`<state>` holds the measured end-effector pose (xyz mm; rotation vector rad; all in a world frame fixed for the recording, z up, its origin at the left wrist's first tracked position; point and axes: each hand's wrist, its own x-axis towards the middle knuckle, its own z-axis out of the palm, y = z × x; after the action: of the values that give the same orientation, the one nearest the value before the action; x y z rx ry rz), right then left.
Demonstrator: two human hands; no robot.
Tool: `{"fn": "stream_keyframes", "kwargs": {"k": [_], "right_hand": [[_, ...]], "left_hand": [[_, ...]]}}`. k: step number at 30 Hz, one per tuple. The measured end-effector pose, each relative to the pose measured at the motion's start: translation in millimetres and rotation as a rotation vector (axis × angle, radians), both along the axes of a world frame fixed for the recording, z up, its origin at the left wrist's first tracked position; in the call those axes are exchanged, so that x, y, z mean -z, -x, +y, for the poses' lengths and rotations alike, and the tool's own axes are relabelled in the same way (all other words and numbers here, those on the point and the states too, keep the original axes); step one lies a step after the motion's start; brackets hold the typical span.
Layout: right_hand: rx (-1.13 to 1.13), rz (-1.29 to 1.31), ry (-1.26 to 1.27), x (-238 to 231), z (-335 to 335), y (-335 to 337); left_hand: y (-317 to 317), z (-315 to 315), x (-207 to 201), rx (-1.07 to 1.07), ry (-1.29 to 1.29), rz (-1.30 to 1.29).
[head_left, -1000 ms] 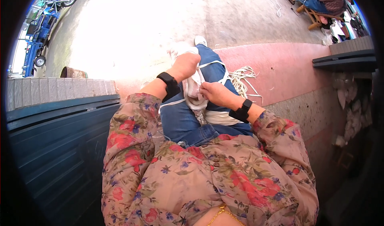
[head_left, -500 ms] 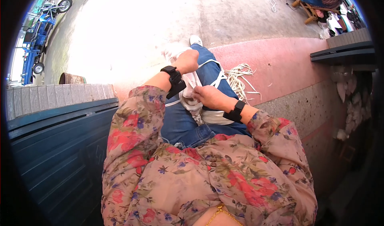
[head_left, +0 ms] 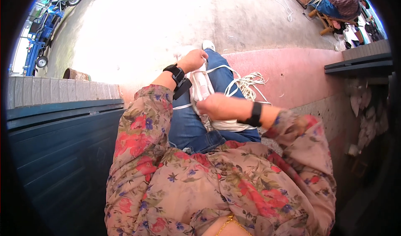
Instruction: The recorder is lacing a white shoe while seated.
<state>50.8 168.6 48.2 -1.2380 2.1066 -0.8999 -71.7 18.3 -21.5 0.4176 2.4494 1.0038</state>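
A long, pale pinkish-white piece that looks woven lies between my thighs, over the blue jeans. At its far end is my left hand, fingers curled in; whatever they grip is hidden. My right hand, closed and smeared by motion, covers the near end of the piece, and its fingertips are hard to see. White cord runs across my right thigh. More white material is gathered on my lap beneath the right forearm.
Loose white cord lies heaped right of my leg, by the pink floor strip. Dark blue panels stand at my left. Far right, another person sits on a wooden seat. A blue vehicle and a rusty pot are at far left.
My right hand has swung lower and a little left, its forearm now more level. The left hand has shifted slightly. The whole view has tilted a little, showing more of the other person.
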Motion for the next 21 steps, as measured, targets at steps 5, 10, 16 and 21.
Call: {"fn": "stream_keyframes", "kwargs": {"k": [5,10,16,21], "right_hand": [[0.064,0.267,0.125,-113,18,90],[0.106,0.501,0.073,-178,45,113],[0.160,0.758,0.042,-230,77,129],[0.242,0.979,0.002,-269,120,133]], "left_hand": [[-15,-58,-1,-0.127,-0.089,0.112],[-29,-96,-40,-0.114,0.055,0.127],[-48,-127,-70,-0.335,0.076,-0.186],[-35,-81,-101,-0.167,-0.043,-0.026]]}}
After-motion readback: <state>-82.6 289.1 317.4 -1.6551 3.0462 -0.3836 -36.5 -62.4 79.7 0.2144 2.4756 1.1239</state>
